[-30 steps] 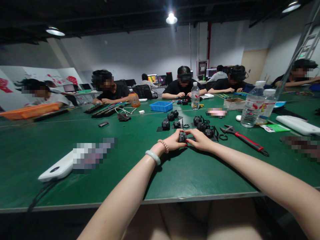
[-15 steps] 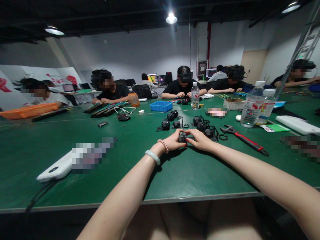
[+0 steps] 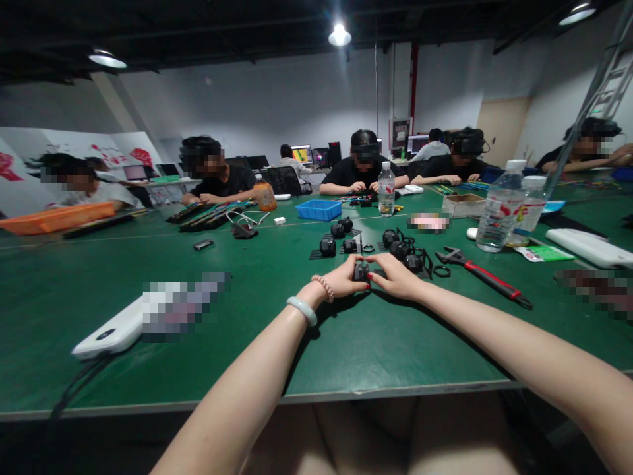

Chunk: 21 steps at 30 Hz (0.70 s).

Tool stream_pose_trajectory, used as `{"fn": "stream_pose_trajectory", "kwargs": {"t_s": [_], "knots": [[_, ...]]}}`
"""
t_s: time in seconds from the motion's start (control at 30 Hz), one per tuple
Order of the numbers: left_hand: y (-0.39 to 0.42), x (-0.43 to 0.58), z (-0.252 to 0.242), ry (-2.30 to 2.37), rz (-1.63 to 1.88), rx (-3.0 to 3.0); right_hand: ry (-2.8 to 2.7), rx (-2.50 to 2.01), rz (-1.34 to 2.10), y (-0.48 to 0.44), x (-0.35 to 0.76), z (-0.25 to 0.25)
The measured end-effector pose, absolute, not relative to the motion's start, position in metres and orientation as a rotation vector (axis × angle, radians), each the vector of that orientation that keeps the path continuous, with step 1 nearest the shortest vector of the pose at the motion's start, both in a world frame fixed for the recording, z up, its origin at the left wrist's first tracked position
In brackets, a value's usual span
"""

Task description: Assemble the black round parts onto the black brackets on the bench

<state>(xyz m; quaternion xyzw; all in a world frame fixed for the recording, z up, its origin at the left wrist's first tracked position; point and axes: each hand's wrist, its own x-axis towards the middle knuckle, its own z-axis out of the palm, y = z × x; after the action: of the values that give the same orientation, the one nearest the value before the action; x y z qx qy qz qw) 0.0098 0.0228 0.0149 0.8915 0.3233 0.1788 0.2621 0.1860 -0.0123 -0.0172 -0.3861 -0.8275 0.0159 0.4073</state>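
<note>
Both my hands meet over the green table (image 3: 257, 343) around one small black part (image 3: 361, 271). My left hand (image 3: 341, 282), with a bead bracelet and a pale bangle on the wrist, pinches it from the left. From the right, my right hand (image 3: 395, 277) closes its fingers on the same part. Just beyond them lie more black parts (image 3: 401, 249) and black rings (image 3: 442, 271).
An adjustable wrench with a red handle (image 3: 482, 276) lies right of my hands. Two water bottles (image 3: 500, 207) stand further right. A white device (image 3: 111, 332) lies at the left, a blue tray (image 3: 319, 210) behind. Several people sit working along the far side.
</note>
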Motion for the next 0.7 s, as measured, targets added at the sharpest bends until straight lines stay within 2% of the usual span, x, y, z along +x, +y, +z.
{"fn": "stream_pose_trajectory", "kwargs": {"t_s": [0.7], "knots": [[0.0201, 0.0106, 0.0165, 0.904, 0.445, 2.408, -2.131, -0.871, 0.017, -0.0164, 0.1852, -0.0136]]}}
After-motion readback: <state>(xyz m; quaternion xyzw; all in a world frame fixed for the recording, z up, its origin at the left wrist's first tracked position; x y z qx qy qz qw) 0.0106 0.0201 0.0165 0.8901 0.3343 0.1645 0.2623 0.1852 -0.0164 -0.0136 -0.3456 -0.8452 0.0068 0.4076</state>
